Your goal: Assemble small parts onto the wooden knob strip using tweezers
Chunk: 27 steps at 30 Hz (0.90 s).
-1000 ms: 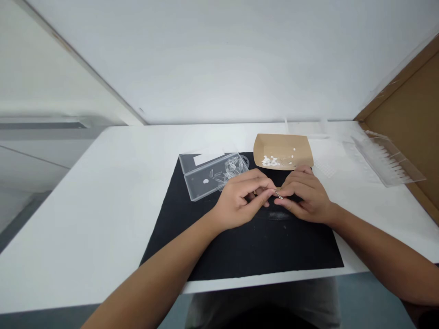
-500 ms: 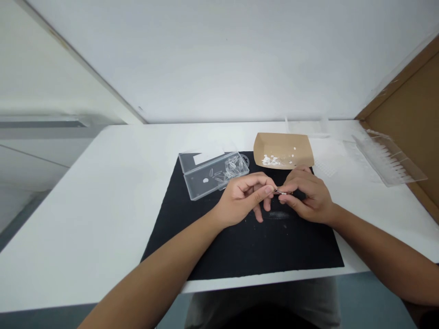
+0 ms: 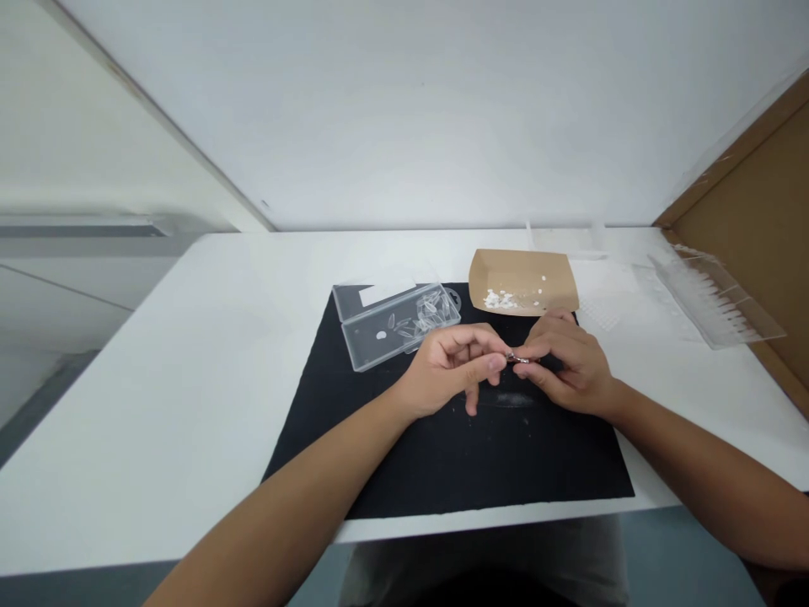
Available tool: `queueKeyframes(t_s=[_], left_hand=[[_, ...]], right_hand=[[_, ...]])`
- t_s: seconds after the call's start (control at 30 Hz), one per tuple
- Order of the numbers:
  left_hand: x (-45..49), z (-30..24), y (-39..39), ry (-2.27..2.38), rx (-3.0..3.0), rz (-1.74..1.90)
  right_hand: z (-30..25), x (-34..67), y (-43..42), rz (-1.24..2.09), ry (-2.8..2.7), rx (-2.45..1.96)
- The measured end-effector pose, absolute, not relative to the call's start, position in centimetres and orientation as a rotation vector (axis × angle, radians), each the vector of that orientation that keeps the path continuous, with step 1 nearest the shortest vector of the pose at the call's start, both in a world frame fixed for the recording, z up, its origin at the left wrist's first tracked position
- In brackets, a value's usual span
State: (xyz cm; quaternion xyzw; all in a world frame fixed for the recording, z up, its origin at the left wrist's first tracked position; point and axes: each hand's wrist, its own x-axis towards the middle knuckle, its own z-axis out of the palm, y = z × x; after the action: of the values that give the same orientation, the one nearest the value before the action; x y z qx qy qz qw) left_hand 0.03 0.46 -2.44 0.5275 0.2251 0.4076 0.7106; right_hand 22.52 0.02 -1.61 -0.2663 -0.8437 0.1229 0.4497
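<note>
Over the black mat [image 3: 442, 464], my two hands meet fingertip to fingertip. My right hand [image 3: 572, 362] is closed, pinching a small shiny metal nail clipper [image 3: 519, 360] between thumb and index finger. Its jaws point toward my left hand [image 3: 448, 371], whose thumb and index finger are pressed together at the clipper's tip. Whatever that pinch holds is too small and hidden to make out. Behind the left hand, an open clear plastic case [image 3: 360, 352] contains clear, pointed nail tips [image 3: 433, 312] and a white oval piece [image 3: 381, 335].
A brown paper tray [image 3: 524, 268] with small white pieces [image 3: 499, 299] stands behind my right hand. Clear plastic sheets [image 3: 714, 295] with white nail-shaped pieces lie at the right, beside a brown board [image 3: 752, 202]. Whitish dust marks the mat below my hands.
My left fingers have shifted slightly, the lower ones curling in a little. More of the clipper's metal end shows between the hands. The view has tilted slightly.
</note>
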Motion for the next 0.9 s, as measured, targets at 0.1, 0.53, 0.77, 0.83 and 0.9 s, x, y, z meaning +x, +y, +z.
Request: queueKeyframes(t_s=[0.1, 0.53, 0.77, 0.83, 0.9], left_hand=[[0.05, -2.34, 0.53, 0.499, 1.214, 0.9], [-0.12, -2.09, 0.82, 0.492, 1.293, 0.912], [-0.14, -2.11, 1.03, 0.553, 1.316, 0.936], [0.01, -2.13, 0.91, 0.581, 1.314, 0.958], [0.19, -2.1, 0.75, 0.609, 1.309, 0.982]], right_hand=[[-1.54, 22.53, 0.07, 0.247, -2.115, -0.639], [-1.34, 22.69, 0.11, 0.024, -2.125, -0.676], [-1.49, 22.76, 0.23, -0.116, -2.096, -0.766], [-1.54, 22.79, 0.22, -0.142, -2.099, -0.777], [-1.56, 22.89, 0.23, -0.163, -2.112, -0.775]])
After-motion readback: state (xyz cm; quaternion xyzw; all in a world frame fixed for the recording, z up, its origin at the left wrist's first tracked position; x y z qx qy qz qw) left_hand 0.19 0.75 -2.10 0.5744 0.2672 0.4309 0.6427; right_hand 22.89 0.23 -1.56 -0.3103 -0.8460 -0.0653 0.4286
